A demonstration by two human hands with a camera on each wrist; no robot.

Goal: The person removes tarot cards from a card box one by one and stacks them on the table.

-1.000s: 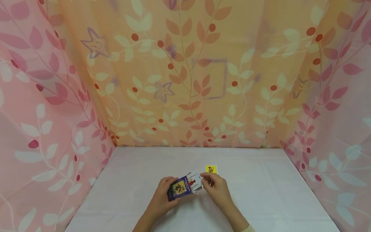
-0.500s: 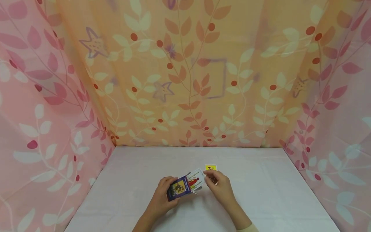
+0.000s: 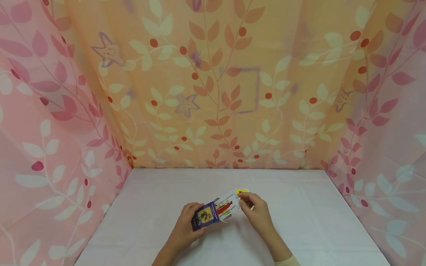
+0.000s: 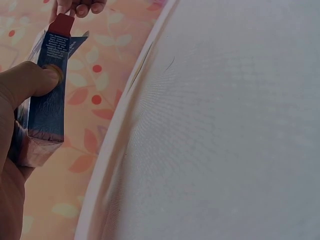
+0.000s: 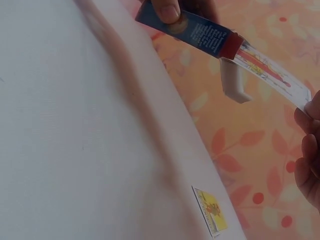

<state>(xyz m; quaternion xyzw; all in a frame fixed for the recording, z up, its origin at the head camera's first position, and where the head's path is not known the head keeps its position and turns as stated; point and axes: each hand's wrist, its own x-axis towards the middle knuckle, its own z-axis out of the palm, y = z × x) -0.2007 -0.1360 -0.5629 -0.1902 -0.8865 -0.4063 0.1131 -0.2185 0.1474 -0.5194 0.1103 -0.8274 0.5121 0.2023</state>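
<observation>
Two forearms (image 3: pixel 280 246) slant inward; the left hand (image 3: pixel 185 225) grips a tilted blue box (image 3: pixel 204 216), the right hand (image 3: pixel 257 213) pinching the outer end of a card (image 3: pixel 227 205) jutting from it

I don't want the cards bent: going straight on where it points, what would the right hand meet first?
Most likely the red-figured tarot card, whose edge the right hand pinches; it juts from the blue card box. Depth beyond is unclear.

Leafy curtains (image 3: pixel 246 111) behind and beside a table (image 3: pixel 309 218) make this a booth.
</observation>
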